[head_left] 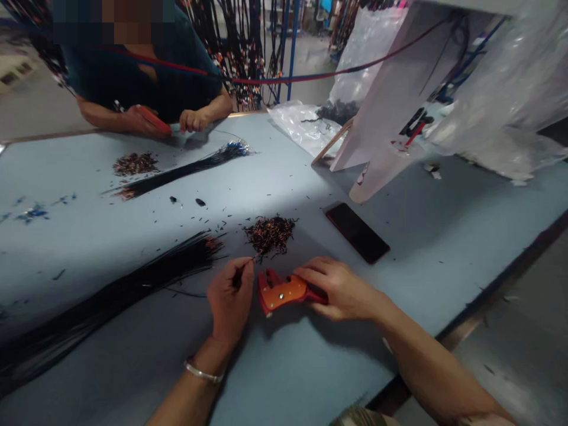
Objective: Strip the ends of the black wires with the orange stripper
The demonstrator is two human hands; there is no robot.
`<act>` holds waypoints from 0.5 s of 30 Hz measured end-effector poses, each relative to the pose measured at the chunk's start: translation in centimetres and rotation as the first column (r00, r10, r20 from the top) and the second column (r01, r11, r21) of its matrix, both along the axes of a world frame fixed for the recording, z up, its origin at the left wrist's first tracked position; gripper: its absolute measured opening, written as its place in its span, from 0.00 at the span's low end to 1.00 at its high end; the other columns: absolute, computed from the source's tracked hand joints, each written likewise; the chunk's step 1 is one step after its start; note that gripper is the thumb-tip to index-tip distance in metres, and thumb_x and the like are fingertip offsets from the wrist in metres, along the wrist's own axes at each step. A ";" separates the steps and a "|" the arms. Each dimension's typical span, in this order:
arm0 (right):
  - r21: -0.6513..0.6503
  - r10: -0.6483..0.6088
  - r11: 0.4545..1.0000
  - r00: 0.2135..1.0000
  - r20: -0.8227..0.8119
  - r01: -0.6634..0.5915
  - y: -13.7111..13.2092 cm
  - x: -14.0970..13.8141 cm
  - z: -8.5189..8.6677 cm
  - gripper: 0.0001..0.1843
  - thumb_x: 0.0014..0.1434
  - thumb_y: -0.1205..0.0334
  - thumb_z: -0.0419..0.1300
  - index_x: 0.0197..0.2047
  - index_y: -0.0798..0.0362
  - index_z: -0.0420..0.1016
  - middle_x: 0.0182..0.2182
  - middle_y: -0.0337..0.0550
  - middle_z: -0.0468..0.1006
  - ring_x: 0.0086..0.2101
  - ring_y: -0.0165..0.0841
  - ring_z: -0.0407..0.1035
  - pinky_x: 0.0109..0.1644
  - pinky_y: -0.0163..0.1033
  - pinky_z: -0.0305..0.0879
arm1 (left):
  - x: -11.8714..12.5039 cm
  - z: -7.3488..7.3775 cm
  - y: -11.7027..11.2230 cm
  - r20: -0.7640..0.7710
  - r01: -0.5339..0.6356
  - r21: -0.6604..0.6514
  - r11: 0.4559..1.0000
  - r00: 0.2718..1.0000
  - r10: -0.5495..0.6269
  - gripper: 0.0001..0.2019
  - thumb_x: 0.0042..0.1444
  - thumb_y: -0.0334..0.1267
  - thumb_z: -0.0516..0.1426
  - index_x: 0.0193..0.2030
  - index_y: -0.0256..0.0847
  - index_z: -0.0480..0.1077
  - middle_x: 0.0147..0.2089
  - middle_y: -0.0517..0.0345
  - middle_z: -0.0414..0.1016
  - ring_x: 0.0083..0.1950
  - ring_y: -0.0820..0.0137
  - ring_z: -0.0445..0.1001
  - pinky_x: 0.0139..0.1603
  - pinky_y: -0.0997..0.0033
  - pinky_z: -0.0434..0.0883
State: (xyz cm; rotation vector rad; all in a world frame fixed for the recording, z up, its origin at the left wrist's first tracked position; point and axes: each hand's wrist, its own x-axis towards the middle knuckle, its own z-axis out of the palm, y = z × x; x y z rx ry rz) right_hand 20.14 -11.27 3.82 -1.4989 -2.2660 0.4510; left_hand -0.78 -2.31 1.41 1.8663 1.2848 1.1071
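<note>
I see my left hand (231, 296) pinching a thin black wire (242, 272), my right hand (344, 289) gripping the glossy orange stripper (281, 291) between them.

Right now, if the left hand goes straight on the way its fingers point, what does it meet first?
Probably the small pile of wire scraps, just beyond the left hand, which pinches a thin wire. Depth is hard to judge, so it might pass beside the pile.
</note>
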 end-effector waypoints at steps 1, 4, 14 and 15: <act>0.015 -0.052 0.998 0.998 -0.033 0.053 0.0 0.2 0.0 0.25 0.52 0.65 0.61 0.54 0.59 0.69 0.43 0.55 0.76 0.41 0.43 0.71 0.46 0.48 0.69 | 0.0 0.0 0.0 0.013 -0.006 -0.027 1.000 1.000 0.006 0.10 0.57 0.39 0.55 0.33 0.37 0.75 0.26 0.61 0.76 0.27 0.74 0.71 0.30 0.78 0.67; 0.053 -0.169 0.983 0.982 -0.091 0.174 -0.1 0.3 -0.3 0.24 0.53 0.65 0.60 0.54 0.58 0.69 0.44 0.55 0.76 0.42 0.43 0.72 0.46 0.47 0.70 | 0.1 -0.3 0.0 0.047 0.014 -0.083 0.996 0.999 -0.010 0.11 0.57 0.41 0.56 0.33 0.37 0.75 0.26 0.61 0.75 0.27 0.74 0.70 0.30 0.77 0.67; 0.294 -0.096 0.944 0.976 -0.197 0.152 0.3 -1.6 -1.3 0.26 0.54 0.64 0.61 0.56 0.57 0.67 0.44 0.56 0.77 0.42 0.43 0.72 0.46 0.50 0.72 | 0.3 0.1 0.2 0.301 0.207 -0.374 0.904 0.949 -0.093 0.09 0.53 0.42 0.59 0.32 0.37 0.74 0.28 0.60 0.75 0.28 0.74 0.69 0.30 0.78 0.68; 0.310 -0.087 0.939 0.976 -0.200 0.148 0.5 -1.8 -1.4 0.26 0.53 0.64 0.61 0.56 0.58 0.67 0.44 0.56 0.77 0.42 0.43 0.72 0.46 0.51 0.72 | 0.4 0.2 0.1 0.320 0.260 -0.372 0.891 0.937 -0.140 0.08 0.50 0.40 0.61 0.31 0.37 0.74 0.27 0.61 0.75 0.27 0.74 0.69 0.29 0.78 0.67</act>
